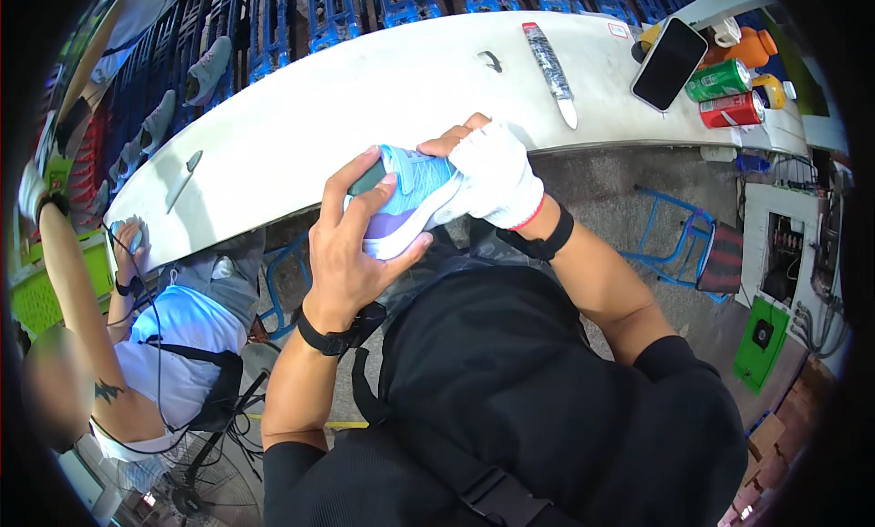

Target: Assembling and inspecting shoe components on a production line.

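At the near edge of the white table (301, 117), roughly mid-length: one light-blue shoe (421, 182), purple patch on its side, white sole, held up in both hands. Table edge runs behind it; can't tell if it touches.

Left hand (339, 258), bare: fingers spread and curled around the open end, fingertips by the collar, thumb across on the white sole. So it's pinching upper against sole. Right hand (497, 176), white glove with bare fingertips: closed over the other end, tips pressing the upper; its thumb is hidden, can't tell where.

Handling guess: light, one hand should carry it. Upper looks like soft knit, will dent under fingertips; sole stiffer, probably springy. Not fragile, not obviously slippery, though the fabric may scuff or mark. Best hold: sole edge plus heel collar, don't squeeze the middle of the upper.

Elsewhere on the table: wrapped tool with white tip (550, 74) toward the far edge, black-screened phone (670, 65) and green can (719, 80) near the right end.
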`<state>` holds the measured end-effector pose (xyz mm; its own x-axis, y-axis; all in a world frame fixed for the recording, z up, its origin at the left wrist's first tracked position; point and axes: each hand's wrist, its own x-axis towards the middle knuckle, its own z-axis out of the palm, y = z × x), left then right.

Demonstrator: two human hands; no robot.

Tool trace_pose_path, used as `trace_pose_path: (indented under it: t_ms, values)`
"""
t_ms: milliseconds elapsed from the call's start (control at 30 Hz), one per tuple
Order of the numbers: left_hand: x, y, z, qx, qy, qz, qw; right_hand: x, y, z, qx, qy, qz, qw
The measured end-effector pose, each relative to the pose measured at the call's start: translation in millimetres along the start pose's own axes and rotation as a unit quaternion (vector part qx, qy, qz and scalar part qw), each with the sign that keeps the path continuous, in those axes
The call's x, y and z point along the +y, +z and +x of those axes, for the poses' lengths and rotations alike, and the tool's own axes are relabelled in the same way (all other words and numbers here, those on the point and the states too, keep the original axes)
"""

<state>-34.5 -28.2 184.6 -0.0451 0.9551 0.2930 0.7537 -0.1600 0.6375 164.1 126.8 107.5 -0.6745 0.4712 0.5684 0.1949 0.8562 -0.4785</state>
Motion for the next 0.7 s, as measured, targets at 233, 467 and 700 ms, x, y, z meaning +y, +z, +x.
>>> trace_pose_path:
  t_ms: [233, 467, 700]
  values:
    - [0.6, 3.9, 1.8, 0.037, 0.037, 0.052, 0.997, 6.8, 1.0, 7.9, 0.003, -0.027, 0.031, 0.999]
    - [20.0, -0.4, 11.4, 0.038, -0.043, 0.008, 0.998, -12.4, -15.7, 8.8, -0.010, -0.003, 0.032, 0.999]
    - [-11.3, -21.0, 90.2, -0.040, -0.109, -0.153, 0.981, -26.5, -77.0, -32.5, 0.062, 0.131, 0.164, 0.976]
